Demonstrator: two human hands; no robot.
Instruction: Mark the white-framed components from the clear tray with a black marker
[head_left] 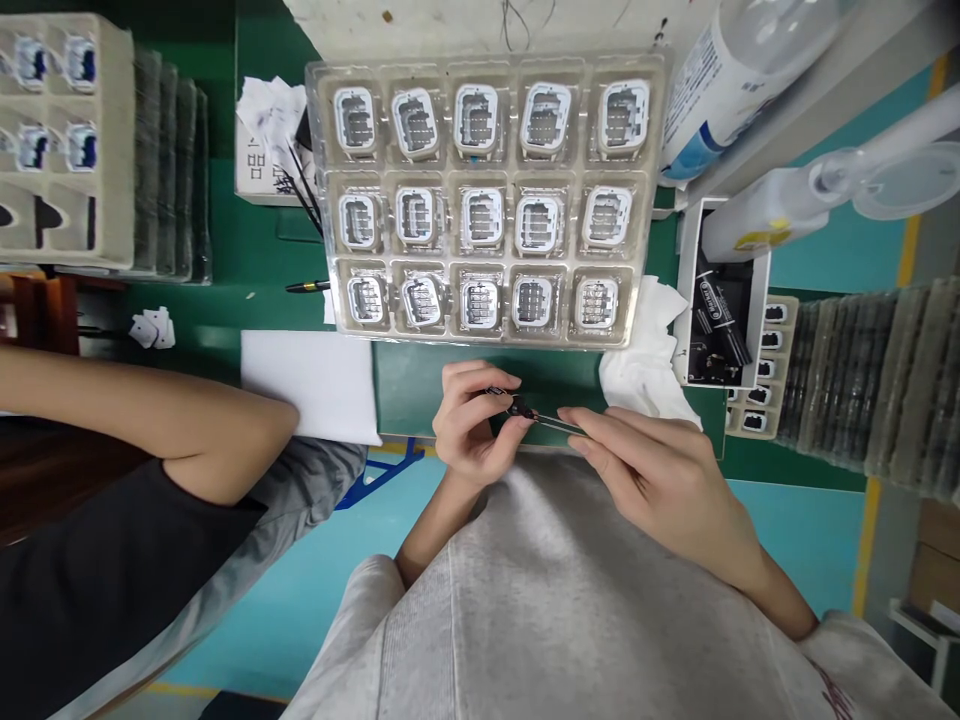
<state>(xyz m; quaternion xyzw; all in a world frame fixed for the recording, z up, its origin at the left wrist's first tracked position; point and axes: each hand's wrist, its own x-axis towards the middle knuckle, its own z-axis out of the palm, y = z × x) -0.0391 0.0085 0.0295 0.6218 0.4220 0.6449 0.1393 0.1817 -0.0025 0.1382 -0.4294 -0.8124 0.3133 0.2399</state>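
Close to my body, my left hand (474, 425) pinches a small black part (519, 407) between thumb and fingers; its details are too small to make out. My right hand (660, 480) grips thin metal tweezers (559, 425), their tips meeting the black part. Just beyond both hands lies a clear plastic tray (480, 345) with rows of pockets. Each pocket holds a white rounded frame, such as the white frame (480, 303) in the front row.
At right stand a white box (684, 345) with markers, bottles (765, 215) and stacked trays (847, 380). Crumpled tissue (649, 350) lies by the tray. A co-worker's arm (217, 430) reaches in at left, near a white cloth (311, 385). More trays (169, 170) are stacked behind.
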